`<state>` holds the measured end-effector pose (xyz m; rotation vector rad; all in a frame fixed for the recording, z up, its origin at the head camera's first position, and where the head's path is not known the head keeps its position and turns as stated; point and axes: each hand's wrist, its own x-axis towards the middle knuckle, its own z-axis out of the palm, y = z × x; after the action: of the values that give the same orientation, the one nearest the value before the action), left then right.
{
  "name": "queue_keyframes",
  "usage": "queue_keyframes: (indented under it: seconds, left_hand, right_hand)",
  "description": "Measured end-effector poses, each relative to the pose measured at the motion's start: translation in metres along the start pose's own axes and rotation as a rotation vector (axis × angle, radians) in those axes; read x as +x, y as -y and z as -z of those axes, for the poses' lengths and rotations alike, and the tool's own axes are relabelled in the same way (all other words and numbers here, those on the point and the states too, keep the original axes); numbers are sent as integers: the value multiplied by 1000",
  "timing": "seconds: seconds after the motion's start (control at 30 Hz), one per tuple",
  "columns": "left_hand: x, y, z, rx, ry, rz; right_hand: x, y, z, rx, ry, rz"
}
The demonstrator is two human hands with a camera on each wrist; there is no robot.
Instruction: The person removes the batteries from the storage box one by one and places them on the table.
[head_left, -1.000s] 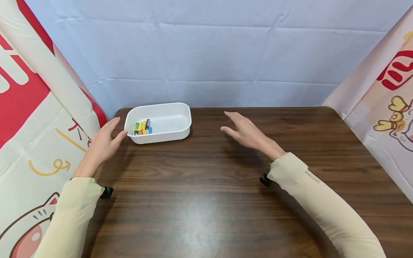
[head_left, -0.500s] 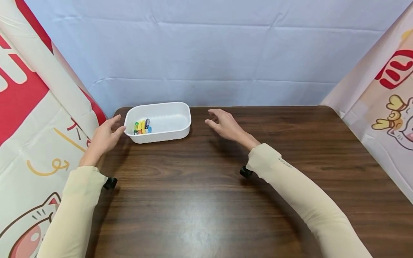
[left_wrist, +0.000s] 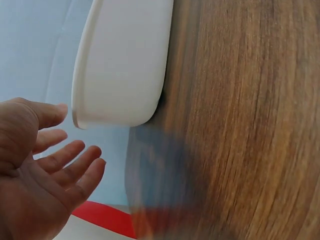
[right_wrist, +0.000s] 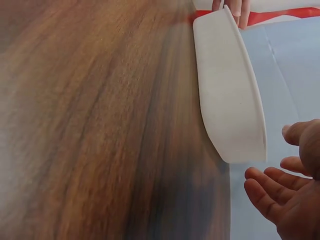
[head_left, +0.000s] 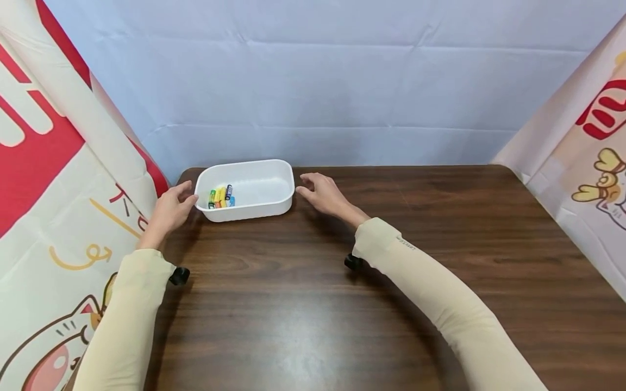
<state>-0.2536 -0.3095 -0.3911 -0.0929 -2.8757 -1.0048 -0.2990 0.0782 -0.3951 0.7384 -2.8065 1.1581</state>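
A white plastic bin (head_left: 259, 209) with rounded corners stands near the back left of the table. Several small batteries (head_left: 223, 196), green, yellow, dark and blue, lie in its left end. Beside that end is my left hand (head_left: 169, 213), fingers relaxed and slightly bent, very close to the rim. In the left wrist view, a small gap shows between the left hand (left_wrist: 45, 165) and the bin (left_wrist: 125, 65). My right hand (head_left: 323, 194) hovers just off the bin's right end. The right wrist view shows its fingers (right_wrist: 270, 192) spread and holding nothing.
The dark wood table (head_left: 293, 304) ends at a pale blue cloth backdrop (head_left: 313, 81). Printed cloth (head_left: 44, 190) hangs close along the left side, another printed cloth (head_left: 596, 179) on the right. Black wrist cameras (head_left: 180, 276) sit under both sleeves.
My right hand has moved left, from well away on the table to close beside the bin's right end. The left hand has shifted slightly right toward the bin. The bin stays where it was.
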Motion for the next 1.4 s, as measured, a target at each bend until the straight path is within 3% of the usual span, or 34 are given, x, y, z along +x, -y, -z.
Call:
queue_keyframes:
  seconds: [0.4, 0.97, 1.4]
  left_hand:
    - [2, 4, -11, -37, -29, 17]
    - [7, 0, -10, -64, 6, 46]
    - [1, -1, -7, -56, 19, 53]
  right_hand:
    - [14, 0, -15, 5, 15, -20]
    - [23, 10, -22, 33, -30, -57]
    - [18, 11, -27, 30, -38, -62]
